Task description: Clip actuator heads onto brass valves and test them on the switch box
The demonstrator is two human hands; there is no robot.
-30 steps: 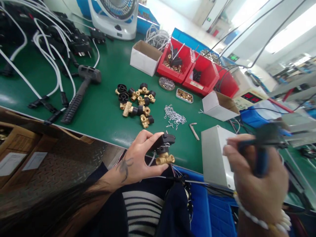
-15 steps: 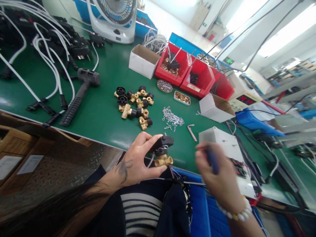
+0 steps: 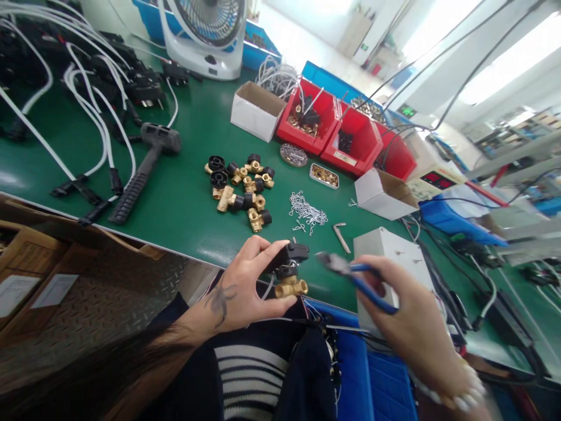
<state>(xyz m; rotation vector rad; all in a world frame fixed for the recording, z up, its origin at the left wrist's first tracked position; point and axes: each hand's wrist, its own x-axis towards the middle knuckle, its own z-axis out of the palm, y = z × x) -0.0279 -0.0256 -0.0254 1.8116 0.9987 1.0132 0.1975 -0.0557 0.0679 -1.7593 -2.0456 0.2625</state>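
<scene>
My left hand (image 3: 249,280) is closed round a brass valve (image 3: 291,286) with a black plastic housing (image 3: 291,255) on top, above the table's front edge. A thin wire clip shows between the brass and the black part. My right hand (image 3: 405,310) grips blue-handled pliers (image 3: 372,289), whose metal jaws point left toward the valve, a short gap away from it. Motion blurs the jaws. On the green table (image 3: 193,222) beyond lie several brass fittings with black caps (image 3: 243,187) and a heap of wire clips (image 3: 307,209).
A black hammer (image 3: 146,169) lies at the left beside white cables (image 3: 105,128). Red bins (image 3: 350,143), a small white box (image 3: 256,111) and a fan (image 3: 210,35) stand behind. An L-shaped metal piece (image 3: 340,238) lies by a grey box (image 3: 390,251) on the right.
The pliers have turned from blurred and mostly hidden in my right hand to jaws pointing at the valve. My left hand holds the valve in nearly the same place.
</scene>
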